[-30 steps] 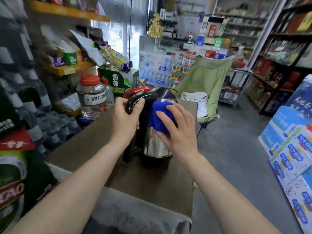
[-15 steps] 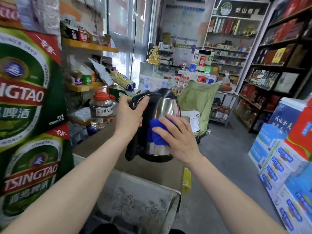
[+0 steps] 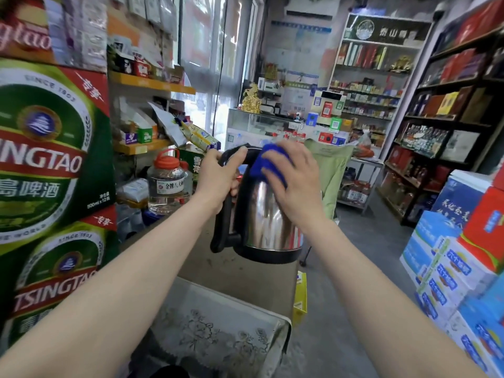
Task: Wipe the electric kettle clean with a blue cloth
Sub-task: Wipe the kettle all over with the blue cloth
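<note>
A steel electric kettle (image 3: 266,225) with a black handle and base hangs tilted above a brown table (image 3: 240,274). My left hand (image 3: 218,178) is closed around the top of the black handle and holds the kettle up. My right hand (image 3: 296,184) presses a blue cloth (image 3: 268,163) flat against the kettle's upper body near the lid. Most of the cloth is hidden under my fingers.
Stacked green beer cartons (image 3: 51,165) stand close on the left. A clear jar with a red cap (image 3: 169,184) sits beside the table. A green folding chair (image 3: 332,170) is behind the kettle. Blue and red boxes (image 3: 458,257) line the right, beside a grey floor aisle (image 3: 362,263).
My right hand and the blue cloth have slid up from the kettle's lower body to its top. The kettle is lifted higher off the table, and my view has risen.
</note>
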